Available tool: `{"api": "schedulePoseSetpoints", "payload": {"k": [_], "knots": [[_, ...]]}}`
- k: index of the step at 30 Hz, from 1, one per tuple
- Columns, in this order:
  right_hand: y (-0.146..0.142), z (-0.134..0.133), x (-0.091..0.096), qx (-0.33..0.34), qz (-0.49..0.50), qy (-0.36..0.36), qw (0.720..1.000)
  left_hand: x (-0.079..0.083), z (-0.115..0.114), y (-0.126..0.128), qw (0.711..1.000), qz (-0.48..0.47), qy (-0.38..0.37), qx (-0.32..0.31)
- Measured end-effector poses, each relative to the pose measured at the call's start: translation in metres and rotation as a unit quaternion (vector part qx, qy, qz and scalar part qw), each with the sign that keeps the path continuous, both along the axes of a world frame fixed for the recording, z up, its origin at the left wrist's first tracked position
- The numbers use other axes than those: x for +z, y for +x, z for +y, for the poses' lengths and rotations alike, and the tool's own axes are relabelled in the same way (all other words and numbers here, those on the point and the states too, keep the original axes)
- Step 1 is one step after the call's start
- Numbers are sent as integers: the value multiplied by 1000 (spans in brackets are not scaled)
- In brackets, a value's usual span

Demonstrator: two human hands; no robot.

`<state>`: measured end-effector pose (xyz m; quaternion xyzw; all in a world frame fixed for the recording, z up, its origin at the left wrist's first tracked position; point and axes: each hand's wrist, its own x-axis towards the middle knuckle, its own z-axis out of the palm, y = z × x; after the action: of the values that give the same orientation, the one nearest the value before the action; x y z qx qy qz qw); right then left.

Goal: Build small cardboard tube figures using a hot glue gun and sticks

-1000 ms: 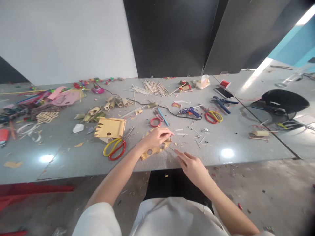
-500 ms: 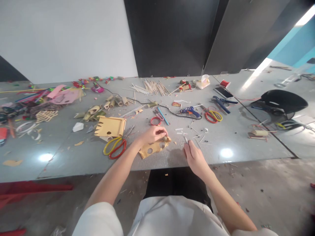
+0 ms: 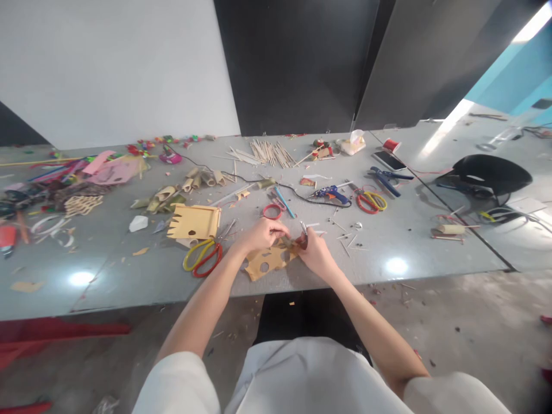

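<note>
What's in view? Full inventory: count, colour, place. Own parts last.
Holed cardboard: one, tan, centre, near edge
Thin tool: one, greyish, cardboard's right end; blurred
Notched cardboard: one, tan, centre-left
Scissors: two, red-yellow, beside notched cardboard and right of glue gun
Glue gun: one, blue, centre-right
Pliers: one, blue, right
Phone: one, dark screen, beyond pliers
Spool: one, red, beyond phone
Ring: one, red, centre
Sticks: many, pale, back centre
Bamboo pieces: several, green-tan, centre-left
Visor: one, black, far right
Craft scraps: many, mixed, far left
Table: one, grey, underneath
Left hand: one, bare, cardboard's far edge
Right hand: one, bare, holding thin tool
</note>
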<state>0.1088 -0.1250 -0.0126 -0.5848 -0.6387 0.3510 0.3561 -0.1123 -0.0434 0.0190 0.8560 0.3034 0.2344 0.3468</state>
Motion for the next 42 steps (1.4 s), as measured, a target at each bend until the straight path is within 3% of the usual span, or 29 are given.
{"api": "schedulePoseSetpoints", "payload": {"k": [5,10,18,26,36,42], "knots": [[11,7,8,-45,-45,11,998,-1,0,1,1000,20,22,10],[20,15,13,-68,-73,8,995,7,-7,6,999,8,50,9],[18,20,10,-64,-64,24,996,14,-17,19,997,-70,28,24],[24,16,9,-9,-45,36,998,9,-19,22,999,-43,24,15],[19,15,4,1,-45,56,997,8,-24,30,999,-49,2,-8],[30,12,8,6,-60,63,996,5,-26,33,999,-46,-17,16]]}}
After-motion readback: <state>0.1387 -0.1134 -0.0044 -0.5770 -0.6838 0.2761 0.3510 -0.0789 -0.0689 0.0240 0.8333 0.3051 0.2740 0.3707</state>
